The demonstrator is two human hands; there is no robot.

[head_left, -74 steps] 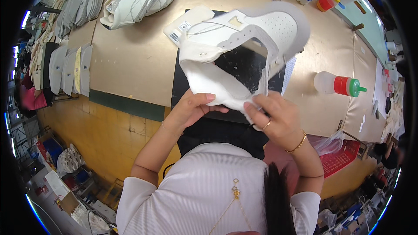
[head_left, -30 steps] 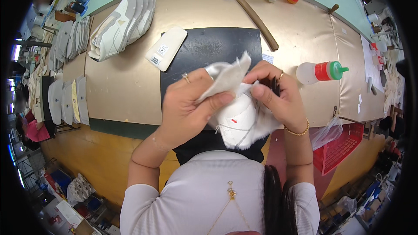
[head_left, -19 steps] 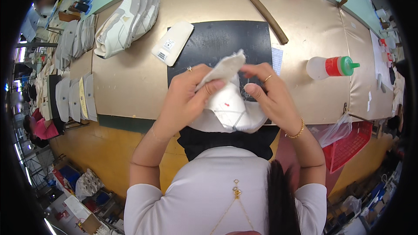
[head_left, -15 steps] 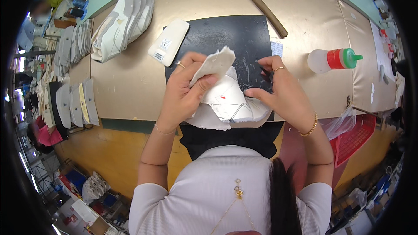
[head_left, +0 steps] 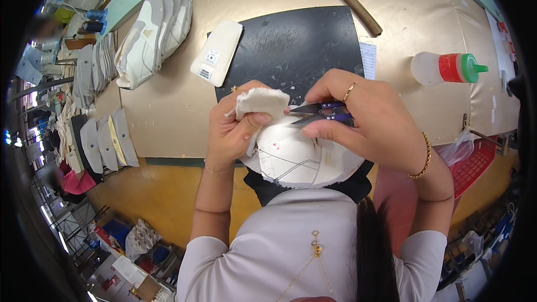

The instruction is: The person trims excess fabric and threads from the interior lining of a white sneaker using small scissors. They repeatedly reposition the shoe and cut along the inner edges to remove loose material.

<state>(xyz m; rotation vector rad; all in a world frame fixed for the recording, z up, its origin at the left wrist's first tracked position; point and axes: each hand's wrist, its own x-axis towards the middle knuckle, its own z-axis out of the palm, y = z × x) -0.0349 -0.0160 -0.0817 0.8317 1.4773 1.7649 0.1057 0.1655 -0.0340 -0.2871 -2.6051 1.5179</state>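
A white shoe upper (head_left: 285,159) with loose grey threads across it lies at the table's near edge, in front of my chest. My left hand (head_left: 238,126) is closed on its padded, raw-edged flap (head_left: 263,102), pinching it between thumb and fingers. My right hand (head_left: 363,112) grips a pair of thread snips (head_left: 319,113) with dark blades and purple handles. The blades are spread and point left, their tips beside the flap and the left fingertips. Whether they touch a thread is too small to tell.
Under the hands lies a black mat (head_left: 285,45). Beside it are a cream padded piece with labels (head_left: 217,50) and, farther left, stacked shoe uppers (head_left: 156,33). A hammer handle (head_left: 347,0) lies behind; a bottle with a green cap (head_left: 444,68) lies right. A red basket (head_left: 472,168) stands lower right.
The snips have come from beside the upper to the flap, blades now clearly visible. My left hand has lowered and tilted the flap, and the upper has turned to show more of its threads.
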